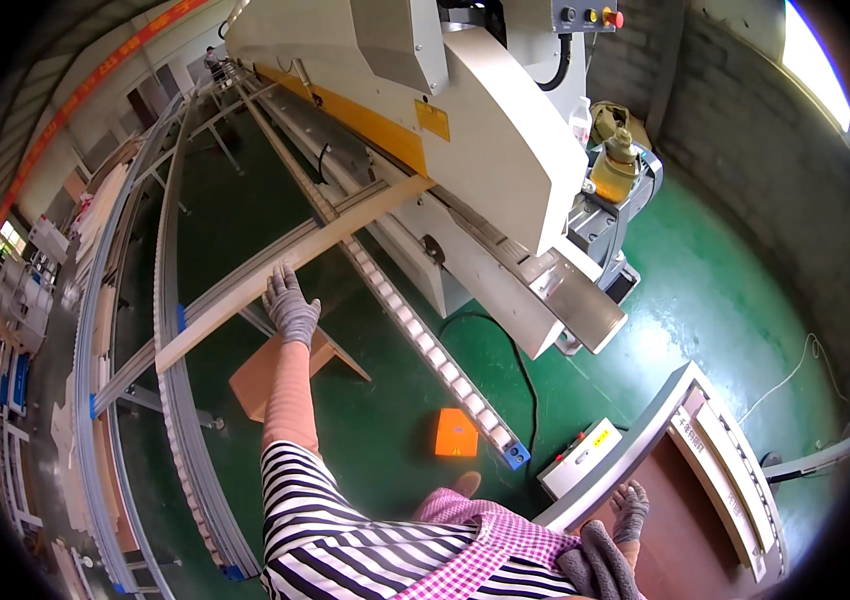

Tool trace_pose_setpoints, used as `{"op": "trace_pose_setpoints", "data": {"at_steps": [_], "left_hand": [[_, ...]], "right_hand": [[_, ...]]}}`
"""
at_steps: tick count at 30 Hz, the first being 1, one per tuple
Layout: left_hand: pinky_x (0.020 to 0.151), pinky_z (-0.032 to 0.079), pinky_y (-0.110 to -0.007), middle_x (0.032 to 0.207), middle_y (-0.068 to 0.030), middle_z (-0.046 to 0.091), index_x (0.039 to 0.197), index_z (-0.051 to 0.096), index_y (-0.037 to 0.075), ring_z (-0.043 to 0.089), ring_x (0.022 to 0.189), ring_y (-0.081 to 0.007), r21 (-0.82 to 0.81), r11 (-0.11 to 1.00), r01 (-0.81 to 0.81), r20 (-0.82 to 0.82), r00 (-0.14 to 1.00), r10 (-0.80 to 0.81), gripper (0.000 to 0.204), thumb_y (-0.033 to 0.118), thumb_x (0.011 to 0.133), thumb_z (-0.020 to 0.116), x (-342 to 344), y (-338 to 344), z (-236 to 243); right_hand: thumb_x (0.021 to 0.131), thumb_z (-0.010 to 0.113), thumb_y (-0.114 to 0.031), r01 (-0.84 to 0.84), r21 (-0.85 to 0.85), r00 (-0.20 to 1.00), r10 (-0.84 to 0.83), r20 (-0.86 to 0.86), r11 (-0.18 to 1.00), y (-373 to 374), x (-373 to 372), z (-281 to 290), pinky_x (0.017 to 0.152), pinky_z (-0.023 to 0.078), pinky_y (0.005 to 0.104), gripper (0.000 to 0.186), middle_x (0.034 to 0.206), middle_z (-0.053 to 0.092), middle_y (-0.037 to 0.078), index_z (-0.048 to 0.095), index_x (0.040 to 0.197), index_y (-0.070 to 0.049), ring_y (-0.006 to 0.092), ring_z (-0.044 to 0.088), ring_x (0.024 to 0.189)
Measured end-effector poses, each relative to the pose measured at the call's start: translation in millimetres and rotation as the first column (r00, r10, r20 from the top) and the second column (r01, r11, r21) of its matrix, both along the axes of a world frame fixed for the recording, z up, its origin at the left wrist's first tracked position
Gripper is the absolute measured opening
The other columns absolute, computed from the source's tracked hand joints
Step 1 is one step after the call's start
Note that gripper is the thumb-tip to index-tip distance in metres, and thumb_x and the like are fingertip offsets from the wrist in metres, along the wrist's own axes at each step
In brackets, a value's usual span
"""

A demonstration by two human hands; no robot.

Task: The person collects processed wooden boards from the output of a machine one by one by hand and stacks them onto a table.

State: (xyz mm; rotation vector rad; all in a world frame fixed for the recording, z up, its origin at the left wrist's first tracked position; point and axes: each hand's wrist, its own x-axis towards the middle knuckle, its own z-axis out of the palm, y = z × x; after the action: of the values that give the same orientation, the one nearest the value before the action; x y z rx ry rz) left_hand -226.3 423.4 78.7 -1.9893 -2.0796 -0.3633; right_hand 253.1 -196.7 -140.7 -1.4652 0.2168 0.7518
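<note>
A long, narrow pale board [245, 305] lies slantwise across the rails, its far right end at the lower edge of the big white machine [505, 120]. My left hand [292, 308], in a grey glove with bare fingertips, is stretched out with its fingers spread against the near edge of the board. My right hand [631, 510], gloved the same way, is low at the right beside a grey-framed cart [645, 425] with a brown panel inside. Its fingers are apart and I see nothing held in them.
A roller rail [425, 345] runs along the machine. Curved aluminium rails [170, 330] stretch away at left. On the green floor are an orange box [456, 433], a tilted brown panel [260, 375] and a white control box [581, 458]. A yellow oil bottle [615, 175] stands behind the machine.
</note>
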Motion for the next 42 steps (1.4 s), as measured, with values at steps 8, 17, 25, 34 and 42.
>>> {"op": "trace_pose_setpoints", "data": {"at_steps": [8,17,25,34,42], "left_hand": [[0.119,0.016,-0.051,0.159,-0.0084,0.026,0.155,0.016,0.023,0.021,0.148,-0.0274,-0.448,0.892,-0.064,0.001,0.997,0.072,0.118,0.039,0.063,0.088,-43.8,58.5,-24.2],[0.091,0.051,-0.039,0.117,-0.0169,0.055,0.112,0.059,0.007,0.059,0.108,-0.0364,-0.314,0.915,0.253,0.155,0.965,-0.213,0.06,0.019,0.058,0.084,-55.7,-51.3,-41.6],[0.084,0.052,-0.039,0.107,-0.0159,0.057,0.094,0.063,0.004,0.062,0.094,-0.0349,-0.207,0.958,0.199,0.187,0.969,-0.161,0.04,0.011,0.058,0.079,-24.1,-288.1,37.3],[0.089,0.043,-0.051,0.105,-0.0197,0.051,0.106,0.054,0.002,0.053,0.099,-0.0411,-0.189,0.574,0.797,0.15,0.601,-0.785,0.059,0.02,0.057,0.081,201.1,-409.7,92.7],[0.085,0.047,-0.051,0.105,-0.0198,0.055,0.134,0.044,0.005,0.058,0.094,-0.0401,-0.201,0.027,0.979,0.027,0.033,-0.999,0.096,0.032,0.053,0.088,396.8,-529.9,51.2]], "right_hand": [[0.098,0.054,-0.021,0.051,-0.16,0.997,-0.06,-0.052,0.986,-6.6,-28.9,21.5,0.062,0.055,0.0315,0.032,0.097,0.065,0.008,0.051,0.128,-0.009,0.0199,0.064,0.075],[0.095,0.057,-0.02,-0.109,-0.016,0.993,0.108,-0.055,0.994,40.5,-25.0,14.7,0.069,0.057,0.0362,0.033,0.097,0.065,0.011,0.054,0.125,-0.006,0.0221,0.065,0.077],[0.096,0.06,-0.021,-0.527,0.159,0.85,0.517,0.1,0.835,72.3,-85.6,132.9,0.088,0.053,0.0324,0.039,0.108,0.066,0.011,0.056,0.128,0.001,0.0199,0.064,0.099],[0.095,0.055,-0.054,-0.763,0.552,0.631,0.574,0.521,0.337,56.7,-90.9,196.1,0.114,0.029,0.0445,0.084,0.146,0.044,0.018,0.023,0.152,-0.002,0.0291,0.039,0.138],[0.092,0.067,-0.041,0.159,0.525,0.987,-0.124,-0.101,0.836,-100.0,16.5,217.9,0.09,0.055,0.0395,0.051,0.115,0.065,0.011,0.056,0.125,-0.003,0.0227,0.063,0.106]]}}
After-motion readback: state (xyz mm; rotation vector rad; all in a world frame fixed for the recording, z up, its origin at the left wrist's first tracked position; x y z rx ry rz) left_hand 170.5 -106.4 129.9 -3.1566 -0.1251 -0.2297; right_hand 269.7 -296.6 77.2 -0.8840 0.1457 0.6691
